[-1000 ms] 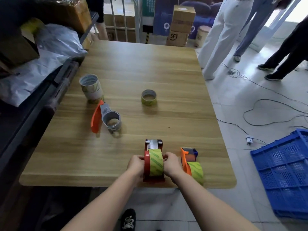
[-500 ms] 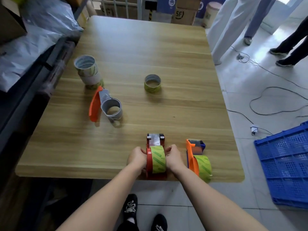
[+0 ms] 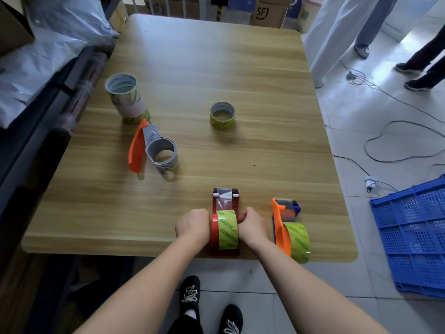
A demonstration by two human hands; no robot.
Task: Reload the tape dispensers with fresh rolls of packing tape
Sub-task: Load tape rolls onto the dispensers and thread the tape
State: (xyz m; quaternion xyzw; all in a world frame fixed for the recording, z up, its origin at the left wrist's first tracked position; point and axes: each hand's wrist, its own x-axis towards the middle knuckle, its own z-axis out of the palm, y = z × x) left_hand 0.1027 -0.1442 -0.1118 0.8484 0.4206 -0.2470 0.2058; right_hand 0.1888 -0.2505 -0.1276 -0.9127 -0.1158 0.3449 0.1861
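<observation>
**Head view:** A red dispenser (image 3: 213,229) is gripped from both sides at the near edge of the table (image 3: 216,68), with a green-printed roll (image 3: 228,229) already set on its hub. The left hand (image 3: 192,224) is curled against the red side plate. The right hand (image 3: 252,225) is curled against the open side, thumb laid toward the roll. How the remaining fingers lie underneath is hidden.

A clear tape end (image 3: 222,203) appears drawn forward toward the front roller (image 3: 225,195); whether it is fully threaded cannot be told.

Just right of the red dispenser, a loaded orange dispenser (image 3: 279,225) is seen, its yellow-green roll (image 3: 297,239) sitting at the very edge of the table. Well beyond the red dispenser and to its left, an empty orange dispenser (image 3: 137,148) is lying on its side, with a stack of rolls (image 3: 126,97) behind it. A single loose roll (image 3: 222,115) is set straight beyond.

Two risks are judged likely. The roll could be left short of full seating if pressure is uneven. The neighbour at the edge could be knocked off by the right hand as it is drawn back.
</observation>
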